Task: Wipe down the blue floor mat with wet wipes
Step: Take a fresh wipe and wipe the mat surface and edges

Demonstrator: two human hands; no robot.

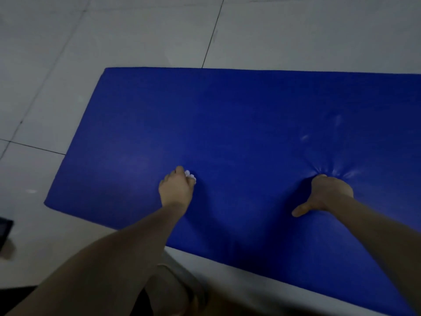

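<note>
The blue floor mat (239, 124) lies on the tiled floor and fills the middle and right of the view. My left hand (176, 189) is curled on the mat near its left part and grips a small white wet wipe (189, 174), which shows just past the fingers. Farther right, my right hand (325, 193) presses down into the padding, thumb stretched out to the left. The mat's cover dents and wrinkles around those fingers, whose tips are hidden.
Pale floor tiles (136, 35) with dark grout lines surround the mat. A dark flat object (5, 231) lies at the left edge of the view. A foot in a sandal (180, 290) stands by the mat's near edge.
</note>
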